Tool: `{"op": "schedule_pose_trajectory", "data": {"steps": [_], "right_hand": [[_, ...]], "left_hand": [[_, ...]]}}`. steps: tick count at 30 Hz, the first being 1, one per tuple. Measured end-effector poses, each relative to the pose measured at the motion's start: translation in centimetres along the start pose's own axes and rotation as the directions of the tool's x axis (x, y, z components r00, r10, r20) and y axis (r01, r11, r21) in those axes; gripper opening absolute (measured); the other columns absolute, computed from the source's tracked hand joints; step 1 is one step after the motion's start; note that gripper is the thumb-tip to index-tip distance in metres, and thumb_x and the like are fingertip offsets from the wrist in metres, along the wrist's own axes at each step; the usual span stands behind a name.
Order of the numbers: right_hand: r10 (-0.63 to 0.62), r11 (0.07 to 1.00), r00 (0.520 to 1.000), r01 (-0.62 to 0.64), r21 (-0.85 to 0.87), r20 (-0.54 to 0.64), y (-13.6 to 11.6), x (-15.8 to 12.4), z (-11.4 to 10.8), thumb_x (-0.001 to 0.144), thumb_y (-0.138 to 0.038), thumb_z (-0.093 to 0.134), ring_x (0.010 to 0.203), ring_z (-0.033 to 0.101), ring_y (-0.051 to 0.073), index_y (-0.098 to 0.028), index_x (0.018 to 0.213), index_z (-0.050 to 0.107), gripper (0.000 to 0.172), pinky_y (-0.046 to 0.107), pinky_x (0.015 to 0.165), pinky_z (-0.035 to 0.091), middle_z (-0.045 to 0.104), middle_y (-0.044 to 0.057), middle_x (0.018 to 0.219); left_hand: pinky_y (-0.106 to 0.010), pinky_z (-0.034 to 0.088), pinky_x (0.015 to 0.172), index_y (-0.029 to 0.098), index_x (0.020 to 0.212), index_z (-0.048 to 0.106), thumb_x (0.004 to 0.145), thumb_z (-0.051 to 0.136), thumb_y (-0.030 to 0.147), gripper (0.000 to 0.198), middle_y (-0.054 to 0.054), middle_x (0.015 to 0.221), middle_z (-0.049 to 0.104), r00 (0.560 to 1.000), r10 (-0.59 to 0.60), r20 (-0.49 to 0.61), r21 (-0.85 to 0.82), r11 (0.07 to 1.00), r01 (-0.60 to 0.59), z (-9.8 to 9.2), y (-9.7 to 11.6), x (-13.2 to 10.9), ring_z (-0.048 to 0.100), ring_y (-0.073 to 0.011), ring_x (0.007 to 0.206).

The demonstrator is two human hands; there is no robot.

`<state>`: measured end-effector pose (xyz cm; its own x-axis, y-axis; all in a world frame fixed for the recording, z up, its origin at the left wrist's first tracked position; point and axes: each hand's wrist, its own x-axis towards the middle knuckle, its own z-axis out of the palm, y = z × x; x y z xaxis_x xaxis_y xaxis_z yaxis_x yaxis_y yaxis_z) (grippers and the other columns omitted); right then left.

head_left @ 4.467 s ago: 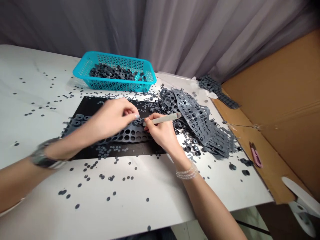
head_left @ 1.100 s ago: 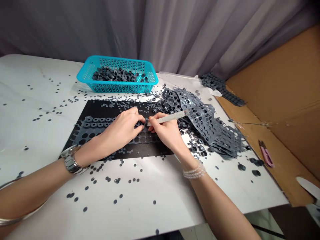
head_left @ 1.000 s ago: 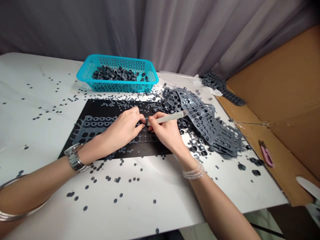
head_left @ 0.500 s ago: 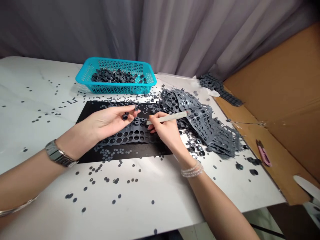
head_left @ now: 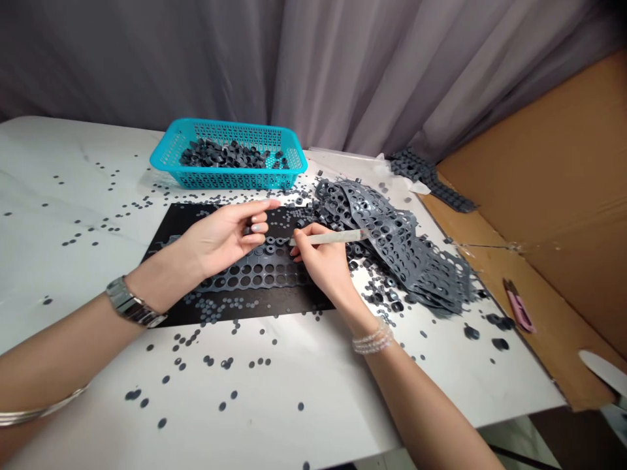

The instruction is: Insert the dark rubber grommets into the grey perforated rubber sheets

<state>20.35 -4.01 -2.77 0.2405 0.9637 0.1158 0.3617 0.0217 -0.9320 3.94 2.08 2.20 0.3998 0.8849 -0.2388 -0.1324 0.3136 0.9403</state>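
Note:
My left hand (head_left: 223,238) hovers over a dark grey perforated rubber sheet (head_left: 240,277). Its index finger points right while the other fingers curl into the palm, around small black rubber caps that barely show. Between the fingers of my right hand (head_left: 323,254) is a white pen-like tool (head_left: 337,237), gripped like a pen. The left end of this tool is beside several round rubber caps (head_left: 270,245) still sitting at the sheet's upper edge. Under the sheet lies a black mat (head_left: 274,299).
A turquoise basket (head_left: 228,171) with many black caps stands behind the mat. On the right, a heap of perforated sheets (head_left: 392,235) lies among loose caps. Pink-handled snips (head_left: 520,307) rest on the cardboard (head_left: 548,352). Small dark discs are scattered across the white table (head_left: 353,385).
The left fingers have curled inward, and the cap seen at their tips before is now out of sight. The right hand keeps the tool in nearly the same place.

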Motion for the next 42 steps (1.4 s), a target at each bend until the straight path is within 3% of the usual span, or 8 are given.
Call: {"op": "schedule_pose_trajectory", "data": {"steps": [5,8,12,15,21,25,36,42], "right_hand": [[-0.020,0.999,1.000,0.020,-0.037,0.005,-0.3,-0.1,0.0,0.089,-0.037,0.056,0.060,0.062,0.016,-0.022,0.068,0.057,0.026,0.026,0.061,0.047,0.064,-0.001,0.061],[-0.053,0.996,0.998,0.054,-0.074,0.017,-0.5,-0.1,0.0,0.090,-0.035,0.056,0.059,0.059,0.016,-0.022,0.067,0.056,0.026,0.025,0.059,0.043,0.063,-0.001,0.061],[-0.103,0.987,0.995,0.104,-0.126,0.017,-0.7,-0.2,0.0,0.091,-0.031,0.054,0.058,0.057,0.015,-0.022,0.067,0.054,0.025,0.025,0.059,0.041,0.060,-0.002,0.061],[-0.121,0.980,0.992,0.123,-0.154,0.020,-0.8,-0.2,0.0,0.091,-0.030,0.054,0.057,0.054,0.014,-0.022,0.066,0.053,0.026,0.025,0.059,0.039,0.058,-0.002,0.060],[-0.033,0.999,0.999,0.034,-0.042,0.017,-0.5,-0.1,0.1,0.090,-0.034,0.055,0.057,0.057,0.014,-0.022,0.066,0.054,0.026,0.025,0.059,0.043,0.060,-0.002,0.060],[0.032,0.996,0.999,-0.030,0.079,-0.031,-0.5,-0.1,-0.1,0.088,-0.039,0.056,0.057,0.059,0.014,-0.022,0.067,0.057,0.028,0.025,0.059,0.048,0.063,-0.002,0.061],[0.128,0.959,0.981,-0.086,0.269,-0.143,-1.6,0.2,-1.3,0.084,-0.041,0.062,0.052,0.058,0.013,-0.021,0.065,0.058,0.029,0.024,0.053,0.050,0.062,-0.001,0.059],[0.107,0.971,0.986,-0.076,0.226,-0.127,-1.4,0.0,-0.8,0.085,-0.041,0.059,0.052,0.059,0.014,-0.022,0.063,0.057,0.029,0.026,0.054,0.048,0.063,-0.002,0.057]], "left_hand": [[-0.031,0.039,0.060,0.020,0.088,0.080,0.077,0.071,0.033,0.019,0.001,0.058,0.056,0.933,0.321,0.165,0.866,0.406,-0.293,0.1,-0.6,0.3,0.049,-0.0154,0.056],[-0.033,0.041,0.065,0.021,0.097,0.079,0.081,0.064,0.030,0.024,-0.005,0.081,0.070,0.889,0.340,0.307,0.938,0.051,-0.343,0.3,-1.5,0.5,0.062,-0.0228,0.074],[-0.032,0.036,0.059,0.020,0.091,0.076,0.087,0.051,0.023,0.025,-0.008,0.088,0.070,0.896,0.285,0.339,0.940,-0.079,-0.331,0.8,-2.4,0.4,0.063,-0.0238,0.077],[-0.032,0.035,0.060,0.019,0.081,0.074,0.087,0.054,0.022,0.021,-0.004,0.073,0.063,0.874,0.348,0.338,0.917,0.086,-0.389,0.9,-2.1,-0.1,0.055,-0.0186,0.067],[-0.022,0.029,0.044,0.018,0.076,0.067,0.079,0.072,0.024,0.008,-0.001,0.073,0.057,0.988,0.101,-0.116,0.179,0.981,-0.079,-0.4,-0.1,-1.1,0.043,-0.0087,0.058],[-0.015,0.041,0.046,0.016,0.077,0.067,0.084,0.065,0.010,0.009,-0.008,0.085,0.063,0.980,-0.186,-0.067,-0.283,0.946,0.160,-0.8,0.4,-1.1,0.056,-0.0088,0.068],[-0.011,0.053,0.062,0.011,0.085,0.066,0.086,0.058,0.001,0.013,-0.013,0.099,0.065,0.962,-0.266,-0.054,-0.485,0.850,0.207,0.5,0.9,-2.3,0.065,-0.0101,0.085],[-0.020,0.057,0.077,0.019,0.088,0.065,0.088,0.052,0.007,0.018,-0.011,0.106,0.066,0.986,0.055,-0.160,-0.213,0.973,-0.089,-3.4,5.1,4.3,0.063,-0.0140,0.100]]}}
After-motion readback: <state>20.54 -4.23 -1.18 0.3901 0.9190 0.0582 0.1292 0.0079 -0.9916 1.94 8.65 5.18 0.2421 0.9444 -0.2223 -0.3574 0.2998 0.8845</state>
